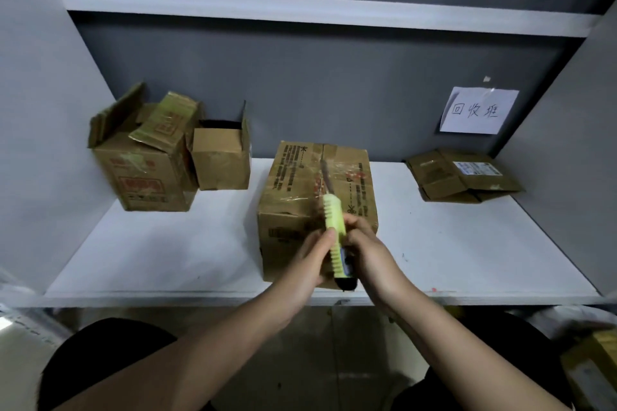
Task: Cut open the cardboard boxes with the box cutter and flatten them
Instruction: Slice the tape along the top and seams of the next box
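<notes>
The white tabletop [140,253] carries everything, laid out so that work runs across it: two boxes with their flaps already up wait at the far left, the larger printed box [143,173] and the small plain box [222,160] touching it. A flattened box [464,175] lies at the far right under a paper sign [479,110] taped to the back panel, so that corner looks like the pile for finished ones. The taped box [317,197] stands at the middle, near the front edge, within easy reach and with its sealed seam facing up. Above its near end both hands close round the yellow-green box cutter [335,233]: the left hand [312,260] on the grip's left side, the right hand [365,253] on the right with its thumb near the slider. The blade appears extended along the seam, though motion blur leaves that uncertain.
</notes>
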Demonstrator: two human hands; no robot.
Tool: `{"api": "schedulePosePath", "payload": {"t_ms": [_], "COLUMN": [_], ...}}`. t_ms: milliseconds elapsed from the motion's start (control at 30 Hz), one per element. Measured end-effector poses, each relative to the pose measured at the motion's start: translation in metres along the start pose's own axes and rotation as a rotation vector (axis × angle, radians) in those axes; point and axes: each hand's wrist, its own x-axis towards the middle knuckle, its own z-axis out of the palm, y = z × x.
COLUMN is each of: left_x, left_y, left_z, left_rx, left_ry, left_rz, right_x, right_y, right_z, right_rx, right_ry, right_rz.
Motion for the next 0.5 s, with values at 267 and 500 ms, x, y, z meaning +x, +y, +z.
{"api": "schedulePosePath", "payload": {"t_ms": [267, 500], "left_x": [-0.004, -0.033], "left_y": [0.005, -0.011], "left_z": [-0.041, -0.073], "left_rx": [0.481, 1.396], "left_ry": [0.202, 0.159], "left_rz": [0.197, 0.526], "right_x": [0.025, 0.062], "right_y": [0.016, 0.026], "right_z": [-0.048, -0.081], "right_rx": [-0.747, -1.092], "right_ry": [0.365, 0.074], "right_rz": [-0.419, -0.348]}}
